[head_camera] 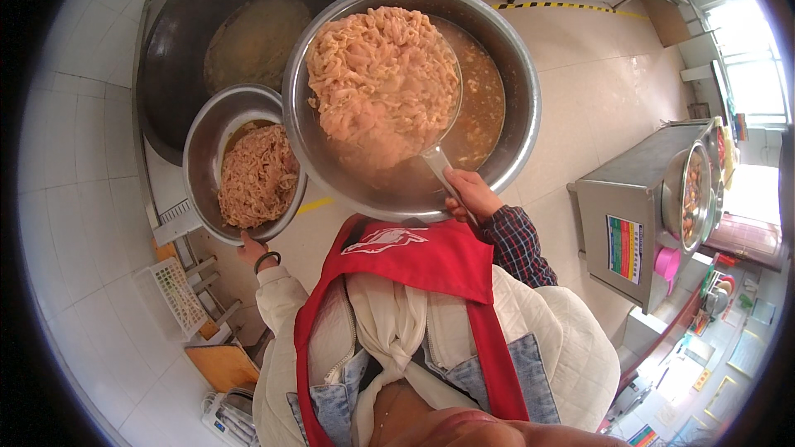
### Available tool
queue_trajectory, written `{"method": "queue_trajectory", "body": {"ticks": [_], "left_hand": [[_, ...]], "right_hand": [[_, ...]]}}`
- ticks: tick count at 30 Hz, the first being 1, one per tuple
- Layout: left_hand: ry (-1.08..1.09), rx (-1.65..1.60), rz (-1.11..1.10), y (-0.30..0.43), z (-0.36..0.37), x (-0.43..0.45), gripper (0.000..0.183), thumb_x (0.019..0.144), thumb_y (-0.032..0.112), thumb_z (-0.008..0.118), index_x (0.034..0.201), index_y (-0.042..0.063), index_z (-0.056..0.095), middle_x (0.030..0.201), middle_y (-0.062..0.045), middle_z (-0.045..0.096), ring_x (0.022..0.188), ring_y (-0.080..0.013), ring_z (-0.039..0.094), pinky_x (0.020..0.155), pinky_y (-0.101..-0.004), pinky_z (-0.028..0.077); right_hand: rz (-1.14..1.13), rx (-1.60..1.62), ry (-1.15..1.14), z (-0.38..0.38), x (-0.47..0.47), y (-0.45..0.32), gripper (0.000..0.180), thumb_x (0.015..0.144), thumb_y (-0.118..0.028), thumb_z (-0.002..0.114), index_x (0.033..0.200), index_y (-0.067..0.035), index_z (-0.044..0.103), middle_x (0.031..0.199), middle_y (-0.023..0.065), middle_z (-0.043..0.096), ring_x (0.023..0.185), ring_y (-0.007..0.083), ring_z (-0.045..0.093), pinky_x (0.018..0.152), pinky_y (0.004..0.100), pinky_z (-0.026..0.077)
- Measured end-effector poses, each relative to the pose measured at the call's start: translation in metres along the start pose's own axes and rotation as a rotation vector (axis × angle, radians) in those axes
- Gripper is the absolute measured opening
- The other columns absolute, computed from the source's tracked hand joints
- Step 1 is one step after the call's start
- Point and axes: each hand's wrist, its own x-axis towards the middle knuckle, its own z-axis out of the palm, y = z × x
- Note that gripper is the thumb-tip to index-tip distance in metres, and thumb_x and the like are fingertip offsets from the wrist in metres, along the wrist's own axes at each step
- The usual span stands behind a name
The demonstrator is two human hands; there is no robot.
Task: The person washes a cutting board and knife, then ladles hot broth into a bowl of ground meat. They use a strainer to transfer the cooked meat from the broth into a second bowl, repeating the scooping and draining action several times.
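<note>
My right hand [473,195] is closed around the handle of a large metal strainer ladle [438,164], heaped with pale pink sliced meat [385,81]. The ladle is over a large steel basin [528,105] that holds brown, cloudy liquid [481,99] with bits floating in it. At the left, my left hand [253,251] grips the near rim of a smaller steel bowl [202,136]. Shredded raw-looking meat [259,177] lies in that bowl, with a little brown liquid beside it. The two vessels appear rim to rim; whether they touch is unclear.
A big dark wok [168,93] with cloudy liquid [254,40] is behind the smaller bowl, set in a metal-edged stove. A steel cabinet [615,192] bearing bowls of food stands at the right. At the lower left are a white plastic basket [180,298] and a wooden board [220,366].
</note>
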Motion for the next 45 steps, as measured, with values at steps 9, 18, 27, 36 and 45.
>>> {"method": "queue_trajectory", "body": {"ticks": [9,18,27,36,45], "left_hand": [[0.026,-0.053,-0.003,0.003,0.004,-0.006,0.036,0.090,0.030,0.059,0.078,0.000,0.043,0.054,-0.003,0.036,0.038,-0.0129,0.030,0.035,-0.0312,0.023],[0.012,-0.042,-0.003,-0.001,0.005,0.000,0.036,0.090,0.028,0.059,0.076,0.001,0.040,0.053,-0.002,0.035,0.038,-0.0118,0.029,0.035,-0.0310,0.022],[-0.006,-0.067,-0.027,-0.004,0.006,0.005,0.035,0.089,0.029,0.060,0.081,-0.001,0.044,0.055,-0.003,0.038,0.037,-0.0118,0.030,0.034,-0.0309,0.022],[0.013,-0.030,-0.023,0.001,0.009,0.001,0.037,0.089,0.030,0.060,0.083,-0.004,0.046,0.055,-0.004,0.039,0.037,-0.0121,0.030,0.034,-0.0310,0.022],[-0.017,-0.092,-0.002,0.008,0.011,-0.008,0.037,0.089,0.029,0.059,0.086,-0.005,0.047,0.056,-0.006,0.042,0.040,-0.0128,0.034,0.035,-0.0301,0.025]], "right_hand": [[0.007,0.013,0.002,-0.001,0.002,0.001,0.035,0.097,-0.045,0.043,0.095,-0.010,0.051,0.057,-0.0019,0.043,0.041,0.0064,0.035,0.037,0.0218,0.028],[0.019,0.010,0.016,0.000,0.000,-0.001,0.035,0.096,-0.045,0.044,0.095,-0.010,0.050,0.058,-0.0019,0.043,0.043,0.0062,0.034,0.039,0.0216,0.026],[0.005,-0.018,0.016,-0.004,0.007,0.002,0.035,0.095,-0.047,0.044,0.093,-0.012,0.048,0.057,-0.0002,0.042,0.040,0.0073,0.033,0.036,0.0223,0.027],[0.024,-0.015,0.028,-0.007,0.011,0.003,0.034,0.096,-0.046,0.044,0.096,-0.013,0.049,0.056,-0.0003,0.042,0.040,0.0073,0.032,0.036,0.0219,0.026],[0.027,-0.022,0.044,-0.006,0.011,0.001,0.032,0.096,-0.046,0.043,0.099,-0.014,0.050,0.057,-0.0009,0.041,0.041,0.0072,0.033,0.036,0.0213,0.026]]}}
